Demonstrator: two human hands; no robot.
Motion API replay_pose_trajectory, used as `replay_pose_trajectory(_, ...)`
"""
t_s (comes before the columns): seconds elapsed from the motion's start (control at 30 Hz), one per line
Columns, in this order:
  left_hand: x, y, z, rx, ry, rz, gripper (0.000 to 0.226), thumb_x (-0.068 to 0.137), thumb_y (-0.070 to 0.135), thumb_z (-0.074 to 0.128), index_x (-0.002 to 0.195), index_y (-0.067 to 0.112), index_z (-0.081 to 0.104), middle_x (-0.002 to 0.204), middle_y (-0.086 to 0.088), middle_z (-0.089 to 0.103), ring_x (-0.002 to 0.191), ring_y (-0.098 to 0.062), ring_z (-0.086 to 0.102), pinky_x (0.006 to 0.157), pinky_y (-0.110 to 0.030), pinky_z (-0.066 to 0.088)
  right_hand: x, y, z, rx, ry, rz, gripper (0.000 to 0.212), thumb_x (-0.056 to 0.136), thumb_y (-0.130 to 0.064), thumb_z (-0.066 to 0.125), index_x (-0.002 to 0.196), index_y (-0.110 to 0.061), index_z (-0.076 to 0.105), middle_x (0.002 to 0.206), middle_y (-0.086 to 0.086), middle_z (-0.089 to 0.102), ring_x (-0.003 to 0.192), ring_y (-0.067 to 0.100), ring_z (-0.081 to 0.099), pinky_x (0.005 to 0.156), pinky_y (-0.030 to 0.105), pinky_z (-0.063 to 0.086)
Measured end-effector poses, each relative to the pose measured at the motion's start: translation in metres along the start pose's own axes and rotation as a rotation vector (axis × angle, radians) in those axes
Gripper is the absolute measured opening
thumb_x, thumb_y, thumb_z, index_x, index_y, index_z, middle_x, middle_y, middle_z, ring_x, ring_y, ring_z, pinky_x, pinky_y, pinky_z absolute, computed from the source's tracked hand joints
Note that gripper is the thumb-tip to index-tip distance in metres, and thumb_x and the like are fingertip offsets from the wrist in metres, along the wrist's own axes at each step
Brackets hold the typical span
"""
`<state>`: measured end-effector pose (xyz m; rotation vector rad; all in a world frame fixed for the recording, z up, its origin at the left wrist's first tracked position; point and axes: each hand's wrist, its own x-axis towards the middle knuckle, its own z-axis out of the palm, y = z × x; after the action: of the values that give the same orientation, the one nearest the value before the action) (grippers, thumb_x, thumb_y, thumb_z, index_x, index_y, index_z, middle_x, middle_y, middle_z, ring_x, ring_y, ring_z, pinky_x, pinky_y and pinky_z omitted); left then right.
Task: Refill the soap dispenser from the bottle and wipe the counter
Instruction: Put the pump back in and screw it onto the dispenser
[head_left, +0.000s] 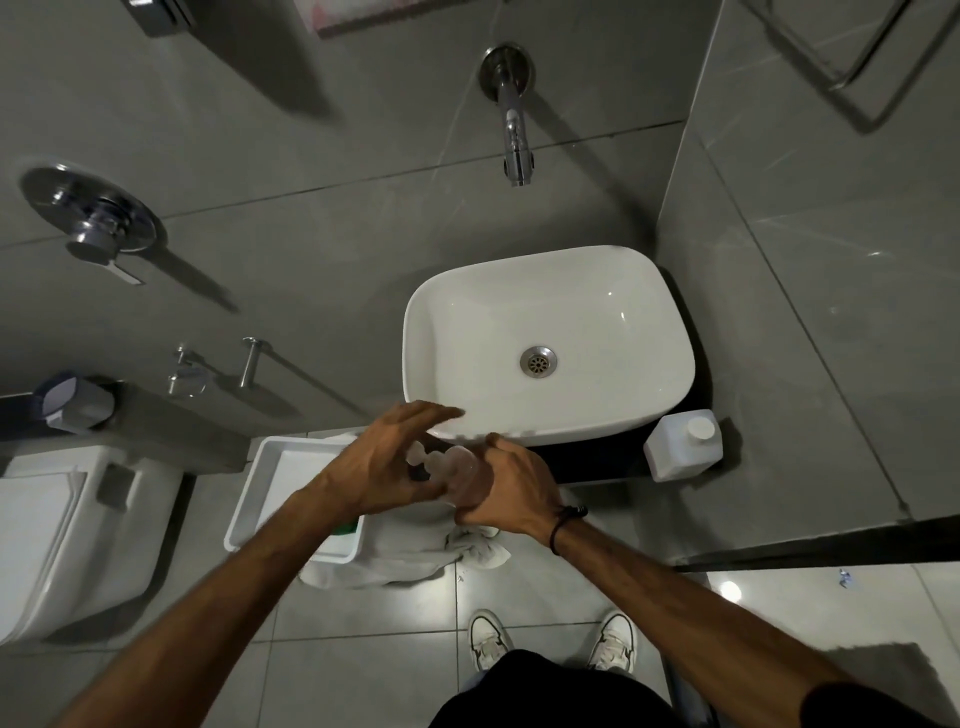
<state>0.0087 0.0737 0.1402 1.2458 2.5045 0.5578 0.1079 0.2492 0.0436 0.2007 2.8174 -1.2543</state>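
Note:
A clear soap dispenser (462, 475) with a pump head (422, 456) is held in front of the white basin (545, 270). My right hand (511, 491) wraps around its body. My left hand (395, 457) is at the pump head, fingers spread over it and partly hiding it. A white refill bottle (683, 444) with a round cap stands on the dark counter (597, 465) at the basin's right corner, apart from both hands. A white cloth (405, 556) lies crumpled below my hands, over the counter's front edge.
A white tray (270, 483) with a green item (345, 527) inside sits left of the hands. A wall tap (514, 130) hangs above the basin. A toilet cistern (67, 525) stands at left, a glass panel at right. My shoes are on the tiled floor.

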Motion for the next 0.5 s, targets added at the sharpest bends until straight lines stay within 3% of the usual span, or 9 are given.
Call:
replay_pose_trajectory(0.03,-0.002,0.001,0.0,-0.053,0.042,-0.103,0.066,0.073,0.052,0.076,0.131,0.025,0.06,0.114,0.008,0.07,0.097,-0.006,0.065,0.084,-0.023,0.055,0.0,-0.002,-0.002,-0.017,0.001,-0.007,0.071,0.046,-0.063,0.079,0.104,-0.024,0.069,0.099,-0.012,0.063,0.084,0.009,0.06,0.071,0.027,0.054)
replay_pose_trajectory(0.1,-0.002,0.005,0.003,-0.041,0.096,-0.264,0.048,0.075,0.057,0.074,0.105,0.02,0.069,0.08,0.011,0.07,0.069,-0.002,0.064,0.064,-0.012,0.048,0.001,-0.005,-0.005,-0.035,0.024,-0.02,0.061,0.045,-0.058,0.082,0.095,-0.025,0.067,0.09,-0.014,0.057,0.076,0.008,0.053,0.063,0.024,0.045)
replay_pose_trajectory(0.13,-0.002,0.008,0.006,0.004,0.1,-0.32,0.037,0.076,0.052,0.076,0.088,0.018,0.069,0.064,0.012,0.063,0.058,-0.001,0.059,0.054,-0.008,0.04,0.001,-0.006,-0.006,-0.048,0.04,-0.029,0.059,0.044,-0.057,0.081,0.091,-0.026,0.065,0.086,-0.014,0.055,0.073,0.008,0.051,0.061,0.023,0.041)
replay_pose_trajectory(0.2,-0.002,0.01,0.012,0.003,0.103,-0.355,0.027,0.078,0.037,0.079,0.066,0.018,0.064,0.05,0.014,0.051,0.049,-0.003,0.054,0.049,-0.012,0.038,0.001,-0.007,-0.006,-0.089,0.053,-0.051,0.058,0.041,-0.059,0.08,0.087,-0.026,0.064,0.083,-0.013,0.051,0.071,0.011,0.051,0.059,0.024,0.04)
replay_pose_trajectory(0.27,-0.003,0.007,0.015,-0.044,0.094,-0.278,0.024,0.078,0.027,0.08,0.063,0.014,0.065,0.052,0.009,0.056,0.057,-0.005,0.057,0.048,-0.011,0.036,0.0,-0.006,-0.004,-0.094,0.05,-0.047,0.058,0.04,-0.058,0.081,0.084,-0.024,0.064,0.082,-0.011,0.054,0.071,0.013,0.055,0.06,0.027,0.045)
replay_pose_trajectory(0.33,-0.005,0.003,0.015,-0.019,0.042,-0.094,0.007,0.073,0.016,0.078,0.074,0.011,0.073,0.067,0.002,0.065,0.061,-0.008,0.055,0.055,-0.01,0.035,-0.002,-0.003,-0.002,-0.08,0.047,-0.028,0.059,0.04,-0.056,0.084,0.083,-0.02,0.063,0.082,-0.008,0.06,0.072,0.015,0.059,0.062,0.031,0.051)
replay_pose_trajectory(0.43,-0.004,-0.004,0.017,0.019,-0.059,0.068,0.027,0.067,-0.004,0.073,0.088,0.013,0.075,0.087,-0.002,0.067,0.072,-0.017,0.063,0.064,-0.024,0.049,-0.005,-0.002,0.001,-0.074,0.032,0.031,0.068,0.039,-0.059,0.082,0.092,-0.02,0.061,0.087,-0.007,0.066,0.077,0.015,0.063,0.066,0.03,0.054)
replay_pose_trajectory(0.5,-0.004,-0.003,0.017,0.01,-0.063,0.087,0.037,0.07,0.0,0.073,0.104,0.015,0.073,0.094,0.0,0.068,0.079,-0.017,0.066,0.069,-0.027,0.053,-0.006,-0.002,0.001,-0.066,0.026,0.045,0.066,0.041,-0.059,0.082,0.092,-0.022,0.064,0.087,-0.009,0.065,0.077,0.014,0.063,0.066,0.028,0.052)
